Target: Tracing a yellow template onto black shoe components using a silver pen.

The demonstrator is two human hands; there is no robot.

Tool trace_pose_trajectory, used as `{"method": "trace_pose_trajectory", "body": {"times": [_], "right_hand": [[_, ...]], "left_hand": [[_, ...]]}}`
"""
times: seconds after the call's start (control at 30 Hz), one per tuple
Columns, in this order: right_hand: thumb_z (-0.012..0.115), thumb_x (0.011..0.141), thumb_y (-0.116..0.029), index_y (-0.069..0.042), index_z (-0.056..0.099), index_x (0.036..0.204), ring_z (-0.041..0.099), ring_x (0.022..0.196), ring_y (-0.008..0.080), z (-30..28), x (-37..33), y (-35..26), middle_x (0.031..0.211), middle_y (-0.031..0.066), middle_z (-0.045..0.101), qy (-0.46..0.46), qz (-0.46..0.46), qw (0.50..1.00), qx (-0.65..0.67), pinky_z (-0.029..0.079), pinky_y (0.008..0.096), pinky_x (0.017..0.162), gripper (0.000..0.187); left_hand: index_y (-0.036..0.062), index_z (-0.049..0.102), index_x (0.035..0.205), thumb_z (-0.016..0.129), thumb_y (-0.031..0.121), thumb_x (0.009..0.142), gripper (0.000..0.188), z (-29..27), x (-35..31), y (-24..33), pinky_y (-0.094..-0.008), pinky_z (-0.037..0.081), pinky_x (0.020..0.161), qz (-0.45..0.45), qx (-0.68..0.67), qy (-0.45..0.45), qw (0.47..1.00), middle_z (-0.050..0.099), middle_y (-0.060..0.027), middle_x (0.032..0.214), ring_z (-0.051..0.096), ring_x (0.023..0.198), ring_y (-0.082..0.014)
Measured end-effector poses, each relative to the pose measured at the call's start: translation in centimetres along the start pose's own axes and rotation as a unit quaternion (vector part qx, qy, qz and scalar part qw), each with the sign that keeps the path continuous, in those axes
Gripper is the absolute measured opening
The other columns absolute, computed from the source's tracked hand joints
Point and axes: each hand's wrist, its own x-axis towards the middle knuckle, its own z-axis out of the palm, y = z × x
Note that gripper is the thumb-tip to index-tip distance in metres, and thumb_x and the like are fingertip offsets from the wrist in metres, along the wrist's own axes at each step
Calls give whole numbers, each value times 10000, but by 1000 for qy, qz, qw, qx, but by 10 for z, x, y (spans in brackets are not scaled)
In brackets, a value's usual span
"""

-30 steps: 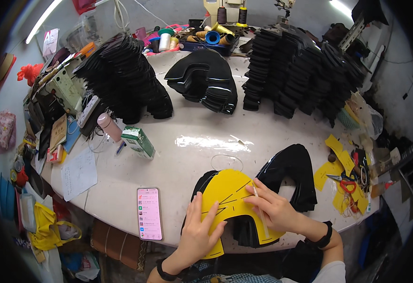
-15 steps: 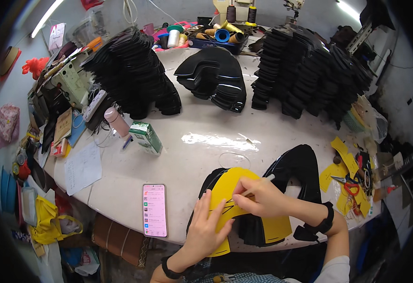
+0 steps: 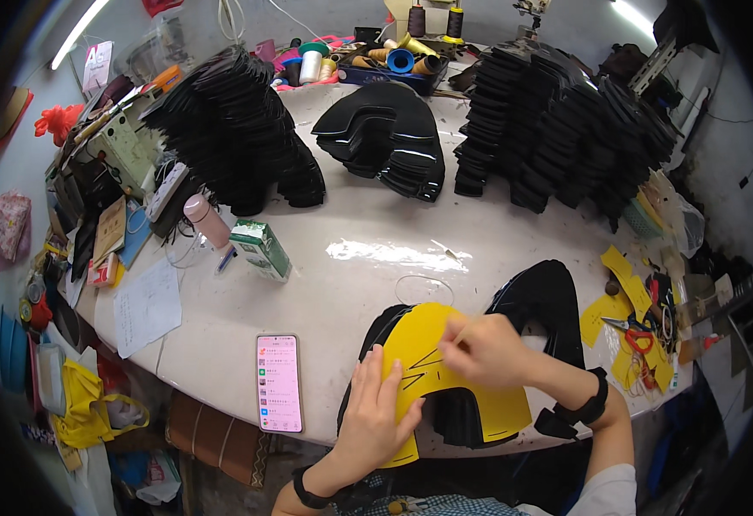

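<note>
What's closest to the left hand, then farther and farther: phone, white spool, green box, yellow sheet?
1. Yellow sheet: under the left hand.
2. Phone: left of the hand.
3. Green box: farther ahead, left.
4. White spool: way at the back.

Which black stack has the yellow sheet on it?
The near stack under the left hand: the yellow sheet covers most of its top. The near-right stack and far stacks show black tops.

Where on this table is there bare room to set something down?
Bare tabletop lies between the green-white carton, the phone and the yellow template. Another patch separates the far right black stacks from the near right black stack. Crowded: the right edge, with scissors and yellow pieces; the template, under the left hand and right hand.
</note>
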Motion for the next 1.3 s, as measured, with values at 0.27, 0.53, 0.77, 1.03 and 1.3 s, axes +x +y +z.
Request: {"method": "trace_pose_trajectory", "body": {"times": [0.27, 0.53, 0.77, 1.03, 1.3], "right_hand": [[592, 803, -96, -16, 539, 755, 592, 505, 243, -23, -32, 55, 580, 110, 578, 118, 63, 989, -67, 454, 294, 488, 106], [609, 809, -103, 0, 575, 767, 610, 573, 207, -3, -16, 0, 686, 105, 600, 35, -56, 996, 67, 480, 286, 531, 116], [609, 810, -139, -50, 544, 751, 592, 543, 223, 18, -4, -8, 661, 88, 603, 7, -62, 997, 38, 467, 303, 502, 124], [590, 800, -131, -41, 553, 763, 593, 507, 247, -11, -19, 6, 587, 95, 582, -5, 14, 999, -32, 462, 323, 483, 104], [570, 825, -135, 2, 533, 754, 575, 463, 181, -30, -41, 24, 554, 99, 566, 72, 75, 995, -10, 426, 265, 451, 159]], "left_hand": [[-106, 470, 1140, 679, 146, 743, 515, 0, 1, 1, -494, 327, 990, 11, 4, -2, 1000, 335, -388, 1277, 392, 1159, -510], [-99, 469, 1146, 686, 143, 734, 525, 1, 0, 0, -491, 338, 980, -2, 7, -1, 1000, 335, -368, 1292, 381, 1172, -500], [-82, 463, 1165, 685, 147, 733, 537, 3, 0, 2, -500, 334, 983, 11, 4, 7, 1000, 338, -363, 1294, 399, 1160, -497], [-87, 461, 1166, 684, 156, 735, 542, 2, -1, -1, -502, 332, 984, 7, 10, 3, 1000, 335, -368, 1293, 391, 1165, -502], [-100, 483, 1135, 676, 146, 742, 502, 1, 0, 2, -496, 337, 979, 0, 9, 1, 1000, 344, -366, 1287, 399, 1155, -501]]}}
